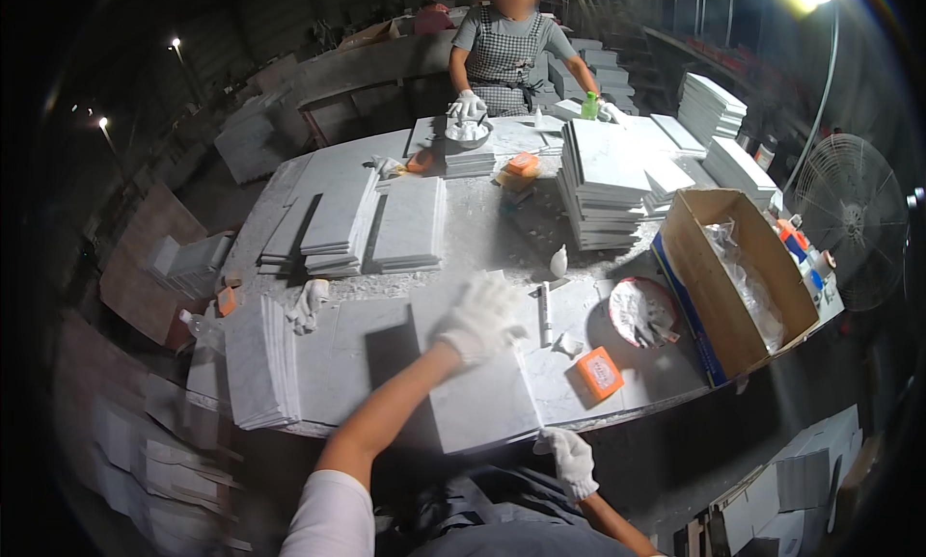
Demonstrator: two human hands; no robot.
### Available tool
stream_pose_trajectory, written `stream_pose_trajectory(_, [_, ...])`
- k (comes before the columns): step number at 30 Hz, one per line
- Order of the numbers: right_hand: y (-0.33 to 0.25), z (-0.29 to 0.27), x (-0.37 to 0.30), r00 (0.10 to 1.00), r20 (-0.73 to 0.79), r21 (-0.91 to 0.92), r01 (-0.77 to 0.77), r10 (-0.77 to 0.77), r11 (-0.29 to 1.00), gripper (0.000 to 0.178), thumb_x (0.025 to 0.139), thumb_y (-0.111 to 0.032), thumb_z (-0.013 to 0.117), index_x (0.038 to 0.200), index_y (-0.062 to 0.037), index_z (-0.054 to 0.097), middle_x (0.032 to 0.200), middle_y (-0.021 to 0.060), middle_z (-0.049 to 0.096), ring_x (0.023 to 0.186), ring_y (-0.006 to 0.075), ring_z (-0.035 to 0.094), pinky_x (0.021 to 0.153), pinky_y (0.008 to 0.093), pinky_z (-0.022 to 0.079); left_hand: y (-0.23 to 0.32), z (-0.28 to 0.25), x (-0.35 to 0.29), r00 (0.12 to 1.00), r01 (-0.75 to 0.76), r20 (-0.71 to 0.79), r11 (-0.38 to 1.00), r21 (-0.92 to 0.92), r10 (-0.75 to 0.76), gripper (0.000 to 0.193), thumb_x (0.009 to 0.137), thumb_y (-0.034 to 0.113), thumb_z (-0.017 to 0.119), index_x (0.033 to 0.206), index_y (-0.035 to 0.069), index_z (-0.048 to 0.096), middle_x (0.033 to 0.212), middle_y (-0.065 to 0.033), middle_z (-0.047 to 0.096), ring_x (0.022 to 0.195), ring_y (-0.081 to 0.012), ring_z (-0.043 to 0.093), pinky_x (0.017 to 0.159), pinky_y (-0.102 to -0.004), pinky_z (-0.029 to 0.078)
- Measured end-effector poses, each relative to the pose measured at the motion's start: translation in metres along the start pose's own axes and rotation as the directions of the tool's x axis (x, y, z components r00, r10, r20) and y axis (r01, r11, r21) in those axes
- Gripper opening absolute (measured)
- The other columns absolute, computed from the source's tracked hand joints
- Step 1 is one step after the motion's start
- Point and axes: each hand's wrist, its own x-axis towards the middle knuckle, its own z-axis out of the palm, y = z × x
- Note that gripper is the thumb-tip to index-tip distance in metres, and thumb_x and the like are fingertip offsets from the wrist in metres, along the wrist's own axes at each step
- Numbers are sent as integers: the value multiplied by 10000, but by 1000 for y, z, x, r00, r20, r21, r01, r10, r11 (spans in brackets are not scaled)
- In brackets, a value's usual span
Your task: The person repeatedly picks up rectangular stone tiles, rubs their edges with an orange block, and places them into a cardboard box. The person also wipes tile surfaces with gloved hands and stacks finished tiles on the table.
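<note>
A white marble tile point(473, 403) lies on the near side of the work table, its front edge at the table's edge. My left hand point(479, 318), in a white glove, is over the tile's far part, fingers reaching forward and blurred by motion. At the tile's near right corner my gloved right hand point(571, 461) is closed, its fingertips at the edge. Right of the tile are a white marker-like stick point(546, 316), a crumpled white scrap point(569, 344), an orange block point(600, 374) and a round red-rimmed dish point(643, 312) smeared with white paste.
Tile stacks stand at left point(262, 364), mid-left point(410, 224) and far right point(608, 186). An open cardboard box point(738, 277) with clear plastic sits at right, near a fan point(849, 205). Across the table, a gloved person point(502, 55) stands by a bowl point(469, 133) of white material.
</note>
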Motion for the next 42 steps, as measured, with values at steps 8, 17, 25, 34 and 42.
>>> stream_pose_trajectory(8, [-22, 9, -4, 986, -148, 220, 110, -78, 969, 390, 1094, -273, 566, 1256, 66, 669, 981, 150, 761, 812, 231, 743, 751, 351, 615, -65, 53, -6, 991, -39, -131, 855, -517, -35, 716, 1043, 584, 397, 1570, 100, 433, 1680, -171, 322, 1572, -332, 246, 1291, -522, 128])
stream_pose_trajectory(17, [-15, -7, -6, 993, -109, 123, 53, -39, 991, 418, 1108, -314, 532, 1262, 51, 665, 968, 92, 719, 826, 187, 705, 780, 337, 604, 31, 24, -73, 926, -251, 137, 844, -474, 352, 680, 1017, 610, 467, 1537, 174, 510, 1633, -142, 411, 1554, -324, 298, 1281, -529, 123])
stream_pose_trajectory(25, [-20, -13, -20, 989, -144, 167, -18, 42, 986, 415, 1107, -283, 538, 1310, 63, 647, 1092, 130, 740, 920, 210, 724, 830, 361, 614, 85, 30, -176, 939, -286, -330, 749, -598, 95, 792, 988, 697, 414, 1591, 184, 417, 1680, -81, 360, 1570, -282, 284, 1299, -512, 148])
stream_pose_trajectory(34, [-30, -1, -17, 993, -116, 32, -10, 14, 999, 454, 1111, -323, 521, 1344, 54, 621, 986, 130, 745, 819, 185, 724, 737, 306, 597, 74, 27, -212, 938, -139, -344, 862, -488, -43, 757, 1012, 600, 468, 1559, 77, 453, 1688, -142, 326, 1578, -284, 259, 1305, -469, 148])
stream_pose_trajectory(42, [-44, 12, -24, 980, -109, 92, -154, 164, 984, 451, 1096, -308, 537, 1382, 31, 615, 772, 71, 714, 563, 97, 595, 600, 264, 542, 112, 20, -236, 746, -230, -479, 496, -837, -463, 482, 1094, 390, 496, 918, -11, 697, 836, -92, 686, 739, -243, 648, 678, -346, 539])
